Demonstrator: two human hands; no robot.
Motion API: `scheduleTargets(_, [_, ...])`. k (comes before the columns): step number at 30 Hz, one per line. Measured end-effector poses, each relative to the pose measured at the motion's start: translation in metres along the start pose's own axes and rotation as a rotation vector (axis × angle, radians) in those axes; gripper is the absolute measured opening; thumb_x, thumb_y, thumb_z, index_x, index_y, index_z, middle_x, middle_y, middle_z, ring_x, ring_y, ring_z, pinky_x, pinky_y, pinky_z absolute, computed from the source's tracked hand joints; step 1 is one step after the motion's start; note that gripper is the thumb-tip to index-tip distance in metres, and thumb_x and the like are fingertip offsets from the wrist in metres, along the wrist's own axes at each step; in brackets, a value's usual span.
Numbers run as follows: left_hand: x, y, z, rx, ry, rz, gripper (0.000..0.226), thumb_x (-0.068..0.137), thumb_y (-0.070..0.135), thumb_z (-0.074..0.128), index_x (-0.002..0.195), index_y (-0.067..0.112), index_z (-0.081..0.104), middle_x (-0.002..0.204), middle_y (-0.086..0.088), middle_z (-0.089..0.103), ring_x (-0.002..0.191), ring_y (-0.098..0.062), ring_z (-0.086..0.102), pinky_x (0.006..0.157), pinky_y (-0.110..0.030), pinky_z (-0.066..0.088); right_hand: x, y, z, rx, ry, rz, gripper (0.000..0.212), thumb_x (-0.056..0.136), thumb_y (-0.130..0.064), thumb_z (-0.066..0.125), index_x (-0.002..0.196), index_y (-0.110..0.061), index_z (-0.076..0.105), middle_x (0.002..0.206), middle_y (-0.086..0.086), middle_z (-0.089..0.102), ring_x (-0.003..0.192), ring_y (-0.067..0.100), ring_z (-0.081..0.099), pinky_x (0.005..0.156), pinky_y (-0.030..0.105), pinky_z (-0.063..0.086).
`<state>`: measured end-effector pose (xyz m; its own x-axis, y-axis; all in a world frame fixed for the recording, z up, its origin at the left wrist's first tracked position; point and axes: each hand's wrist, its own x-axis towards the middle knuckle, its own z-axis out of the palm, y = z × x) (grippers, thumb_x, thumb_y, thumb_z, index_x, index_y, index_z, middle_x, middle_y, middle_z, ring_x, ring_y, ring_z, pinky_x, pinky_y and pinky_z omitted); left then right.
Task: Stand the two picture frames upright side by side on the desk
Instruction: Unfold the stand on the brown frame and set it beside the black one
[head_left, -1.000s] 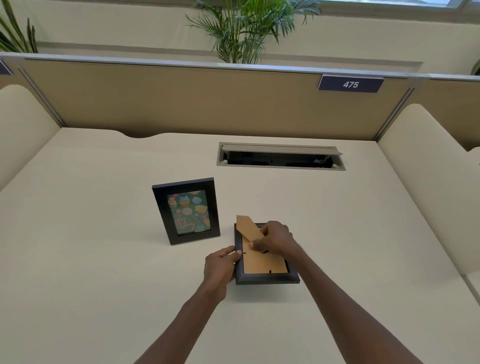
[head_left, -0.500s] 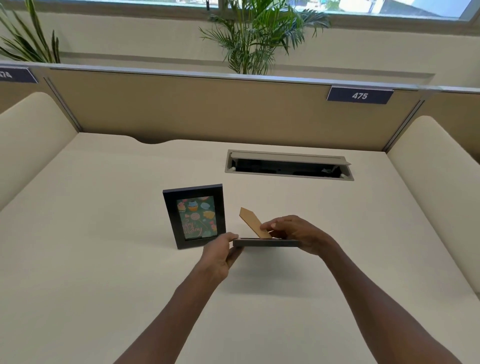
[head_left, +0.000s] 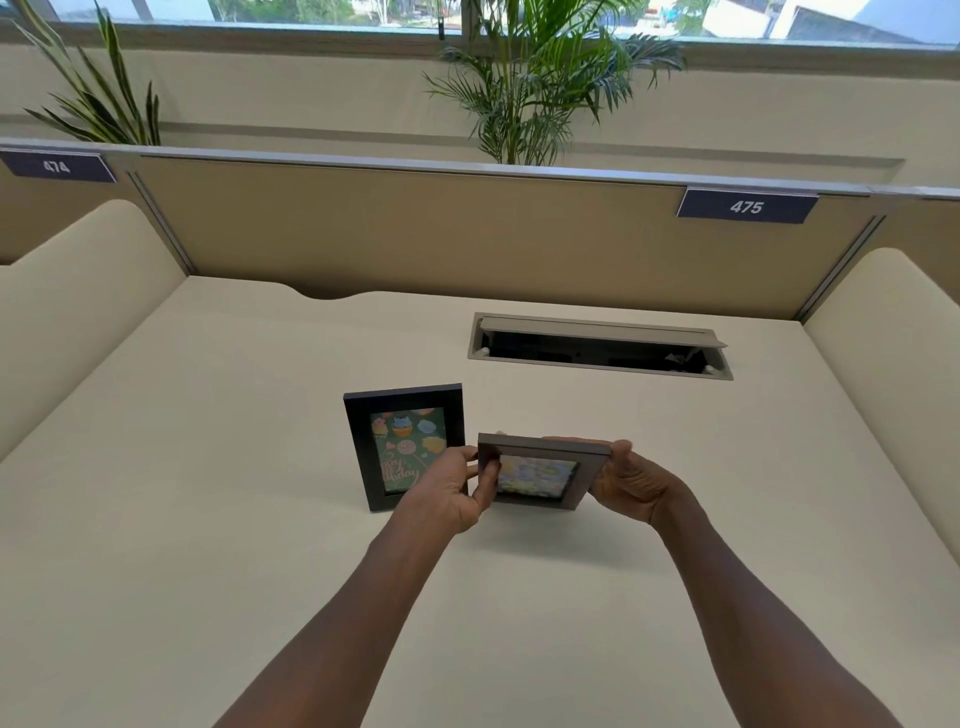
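Now, change: second frame (head_left: 540, 475) flipped from face-down to picture-forward, lifted off the worktop (head_left: 208, 519).
hands: left hand (head_left: 447, 493) and right hand (head_left: 631, 480) each pinching a side edge.
position: just right of standing cupcake frame (head_left: 405, 447).
meaning: only set-down left.

Partition signs: 474 (head_left: 56, 167), 475 (head_left: 746, 207) (white on navy).
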<state>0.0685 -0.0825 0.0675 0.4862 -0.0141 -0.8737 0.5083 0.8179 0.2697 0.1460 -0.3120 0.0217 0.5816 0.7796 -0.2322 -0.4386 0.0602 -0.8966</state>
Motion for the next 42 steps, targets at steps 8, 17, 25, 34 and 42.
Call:
scheduleTargets(8, [-0.003,-0.002,0.011,-0.064,0.003,0.049,0.040,0.092,0.017,0.064,0.127,-0.001,0.058,0.131,-0.019,0.057,0.108,-0.025,0.063,0.039,-0.029,0.057,0.007,0.004,-0.017,-0.011,0.011,0.013,0.097,0.069,-0.051,0.082,0.145,-0.004,0.046,0.151,0.021,0.046,0.141,0.036,0.041,0.113,0.043,0.040])
scheduleTargets(17, [0.010,-0.032,-0.003,0.121,0.004,0.233,0.022,0.098,0.018,0.057,0.119,0.011,0.056,0.116,-0.021,0.065,0.096,-0.026,0.071,0.069,-0.033,0.064,0.033,0.006,-0.026,0.075,0.250,0.065,0.089,0.050,-0.076,0.077,0.122,-0.025,0.071,0.135,0.008,0.065,0.124,0.027,0.062,0.099,0.048,0.048])
scheduleTargets(25, [0.024,-0.069,-0.024,0.528,0.096,0.340,0.049,0.103,0.033,0.043,0.150,0.021,0.037,0.140,-0.006,0.051,0.099,-0.022,0.066,0.082,-0.034,0.058,0.054,0.003,-0.020,0.103,0.309,0.049,0.098,0.049,-0.080,0.074,0.128,-0.024,0.063,0.129,0.007,0.069,0.119,0.029,0.066,0.096,0.046,0.054])
scheduleTargets(34, [0.025,-0.069,-0.026,0.724,0.112,0.417,0.057,0.104,0.025,0.041,0.157,0.029,0.019,0.087,0.014,0.048,0.089,-0.018,0.057,0.083,-0.033,0.053,0.064,0.005,-0.017,0.128,0.404,0.068,0.061,0.078,-0.066,0.046,0.120,-0.028,0.068,0.125,0.005,0.071,0.114,0.026,0.069,0.086,0.038,0.060])
scheduleTargets(42, [0.033,-0.072,-0.036,0.804,0.111,0.462,0.061,0.101,0.024,0.046,0.156,0.031,0.020,0.078,0.012,0.048,0.088,-0.019,0.058,0.067,-0.027,0.052,0.061,0.006,-0.016,0.104,0.407,0.070,0.063,0.077,-0.066,0.045,0.122,-0.028,0.065,0.122,0.001,0.073,0.112,0.024,0.069,0.087,0.038,0.060])
